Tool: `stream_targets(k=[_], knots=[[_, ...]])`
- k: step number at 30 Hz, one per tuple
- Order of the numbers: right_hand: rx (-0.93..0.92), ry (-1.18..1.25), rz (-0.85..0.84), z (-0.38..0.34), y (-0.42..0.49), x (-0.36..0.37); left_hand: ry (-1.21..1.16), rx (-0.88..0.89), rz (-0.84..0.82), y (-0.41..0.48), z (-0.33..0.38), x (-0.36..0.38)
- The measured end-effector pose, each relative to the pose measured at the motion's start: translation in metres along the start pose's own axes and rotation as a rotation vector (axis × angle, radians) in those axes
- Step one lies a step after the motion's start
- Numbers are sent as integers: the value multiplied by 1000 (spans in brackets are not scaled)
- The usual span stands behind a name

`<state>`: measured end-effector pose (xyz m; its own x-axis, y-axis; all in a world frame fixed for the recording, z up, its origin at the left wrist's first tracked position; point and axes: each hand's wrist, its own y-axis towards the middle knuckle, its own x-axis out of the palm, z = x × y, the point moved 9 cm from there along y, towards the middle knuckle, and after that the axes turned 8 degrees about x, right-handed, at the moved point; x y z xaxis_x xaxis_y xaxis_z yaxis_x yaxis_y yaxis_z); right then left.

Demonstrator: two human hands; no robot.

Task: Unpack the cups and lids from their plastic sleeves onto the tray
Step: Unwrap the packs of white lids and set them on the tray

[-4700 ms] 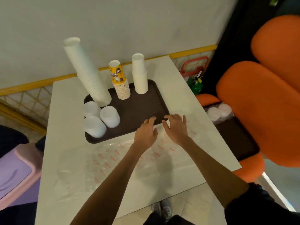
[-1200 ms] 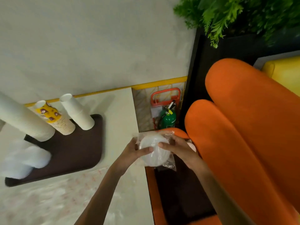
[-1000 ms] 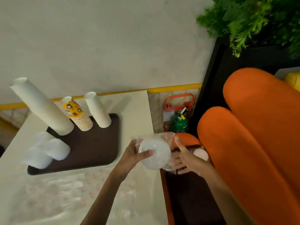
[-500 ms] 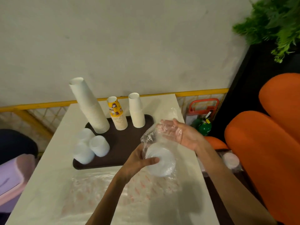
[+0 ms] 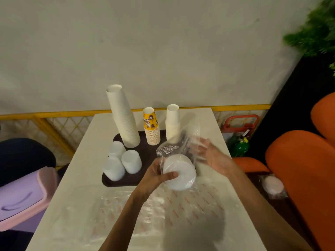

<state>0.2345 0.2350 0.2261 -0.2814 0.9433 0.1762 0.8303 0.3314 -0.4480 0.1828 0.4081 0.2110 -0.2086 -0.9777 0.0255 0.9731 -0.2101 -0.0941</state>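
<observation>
My left hand grips a stack of white lids still inside its clear plastic sleeve, held just above the near right corner of the dark tray. My right hand is at the loose upper end of the sleeve, fingers spread against the plastic. On the tray stand a tall white cup stack, a yellow printed cup stack, a short white cup stack and three stacks of white lids.
Empty clear sleeves with red print lie flat on the white table's near half. Another bagged lid stack rests on the dark seat at right, beside orange cushions. A green extinguisher stands behind; a purple bin sits at left.
I lifted the bagged lids from the seat on the right and brought them over the table to the tray's corner. My right hand moved from the bag's side to its loose top.
</observation>
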Motion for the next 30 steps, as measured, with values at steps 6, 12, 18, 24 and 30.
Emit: stream_targets(k=[6, 12, 18, 24, 30], knots=[[22, -49, -145, 37, -1, 46, -44, 72, -87, 9, 14, -3], [83, -207, -111, 42, 9, 36, -35, 9, 46, 25, 27, -28], [89, -150, -70, 38, 9, 31, -15, 217, 296, 50, 94, -67], [82, -97, -64, 43, 4, 31, 84, 312, 419, 55, 137, -90], [47, -128, -81, 32, 1, 41, 160, 20, 199, 57, 82, -54]])
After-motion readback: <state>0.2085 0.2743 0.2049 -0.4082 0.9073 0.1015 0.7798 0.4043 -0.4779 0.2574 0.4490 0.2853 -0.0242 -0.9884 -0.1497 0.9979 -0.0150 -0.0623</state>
